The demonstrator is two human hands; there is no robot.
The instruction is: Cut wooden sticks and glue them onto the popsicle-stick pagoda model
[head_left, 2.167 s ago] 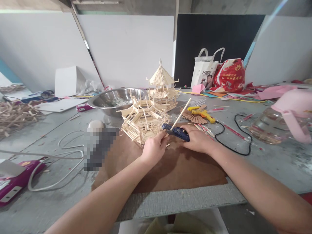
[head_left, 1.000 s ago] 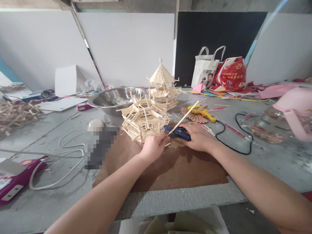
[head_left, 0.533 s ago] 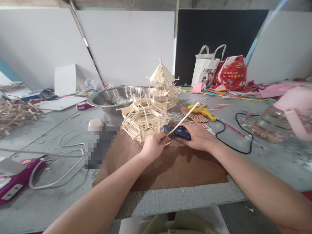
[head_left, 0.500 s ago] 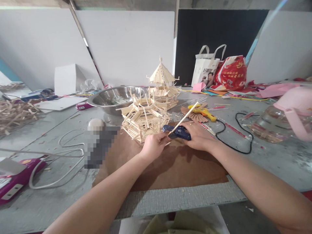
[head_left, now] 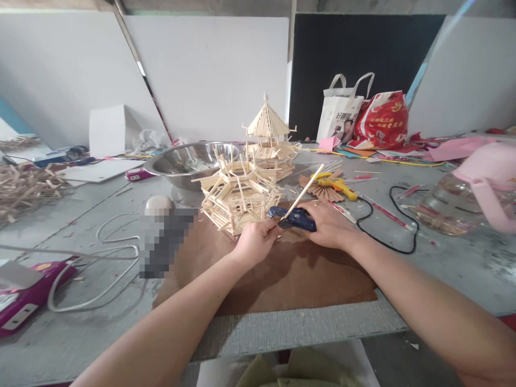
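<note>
My right hand [head_left: 328, 223] is wrapped round a dark blue hand tool [head_left: 300, 219], perhaps a cutter, lying sideways over the brown sheet. A thin pale wooden stick [head_left: 305, 189] slants up to the right from the tool's near end. My left hand [head_left: 258, 240] is closed in a pinch at the stick's lower end, close against the tool. The exact contact of fingertips and stick is partly hidden. Just beyond my left hand stands an open lattice model [head_left: 242, 193] of wooden sticks. Behind it rises a stick pavilion with a pointed roof [head_left: 268, 126].
A brown sheet [head_left: 298, 290] lies under my hands. A steel basin [head_left: 161, 164] stands back left, and a yellow glue gun [head_left: 342, 188] with a black cord lies right. Further right is a pink-lidded jug [head_left: 447, 207]. At left are a magenta power strip [head_left: 32, 301] and cables.
The stick's upper tip has shifted slightly left, and its lower end sits a little differently at the tool. Both hands stay in nearly the same place.
</note>
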